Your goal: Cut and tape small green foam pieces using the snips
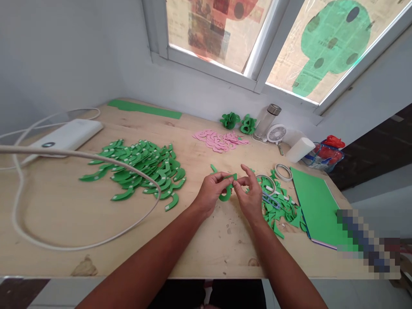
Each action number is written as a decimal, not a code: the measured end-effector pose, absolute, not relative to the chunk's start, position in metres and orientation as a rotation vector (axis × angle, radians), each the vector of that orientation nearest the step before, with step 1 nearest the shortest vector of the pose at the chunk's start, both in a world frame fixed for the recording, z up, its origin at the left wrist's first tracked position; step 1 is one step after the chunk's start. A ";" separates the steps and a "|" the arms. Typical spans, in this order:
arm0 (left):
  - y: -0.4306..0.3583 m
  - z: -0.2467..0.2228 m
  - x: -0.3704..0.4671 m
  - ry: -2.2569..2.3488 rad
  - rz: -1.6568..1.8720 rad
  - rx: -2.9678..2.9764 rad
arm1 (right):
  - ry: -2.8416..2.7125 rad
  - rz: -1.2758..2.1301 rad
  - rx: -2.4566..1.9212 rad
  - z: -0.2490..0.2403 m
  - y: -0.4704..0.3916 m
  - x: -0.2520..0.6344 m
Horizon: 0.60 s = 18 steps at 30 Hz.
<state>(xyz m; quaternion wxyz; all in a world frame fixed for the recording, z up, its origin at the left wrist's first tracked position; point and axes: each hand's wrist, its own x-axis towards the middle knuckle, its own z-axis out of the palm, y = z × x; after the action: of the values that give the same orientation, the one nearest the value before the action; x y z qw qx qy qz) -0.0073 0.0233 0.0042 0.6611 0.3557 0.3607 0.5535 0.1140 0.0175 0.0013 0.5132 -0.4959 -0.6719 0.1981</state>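
Note:
Just above the table, a curved green paper cutout (225, 196) is in my hands. My left hand (210, 193) pinches it between thumb and fingers. My right hand (249, 195) grips its upper end with the fingertips, one finger raised. Whether a small sticker lies under the fingertips I cannot make out. Left of my hands is a heap of similar green cutouts (141, 165), many with small white patches on them. On the right, beside my right hand, green paper scraps (285, 210) lie with a roll of tape (268, 182) and a blue scissors-like handle (271, 200).
Green paper sheets (318, 201) lie at right, near another tape roll (283, 172). Toward the window are pink cutouts (220, 140), green paper ornaments (230, 120), a bottle (268, 120) and a small fan (277, 133). A white cable (151, 180) loops from a power bank (69, 136).

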 end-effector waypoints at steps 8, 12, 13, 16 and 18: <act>0.024 0.005 -0.008 1.045 1.433 1.005 | -1.390 0.664 -1.144 0.003 0.019 0.118; 0.025 0.003 -0.009 1.111 1.481 1.124 | -1.286 0.926 -1.081 0.006 0.019 0.118; 0.025 0.002 -0.008 1.117 1.488 1.149 | -1.277 0.961 -1.066 0.006 0.019 0.118; 0.023 0.000 -0.008 1.138 1.502 1.238 | -1.286 0.997 -1.059 0.008 0.019 0.117; 0.021 -0.001 -0.008 1.153 1.509 1.303 | -1.310 1.004 -1.066 0.008 0.018 0.117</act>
<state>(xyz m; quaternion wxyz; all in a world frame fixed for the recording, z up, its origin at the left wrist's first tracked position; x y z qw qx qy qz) -0.0077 0.0215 -0.0009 0.4070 0.5169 0.4571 0.5986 0.1174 0.0184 0.0084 0.5552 -0.4513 -0.5546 0.4249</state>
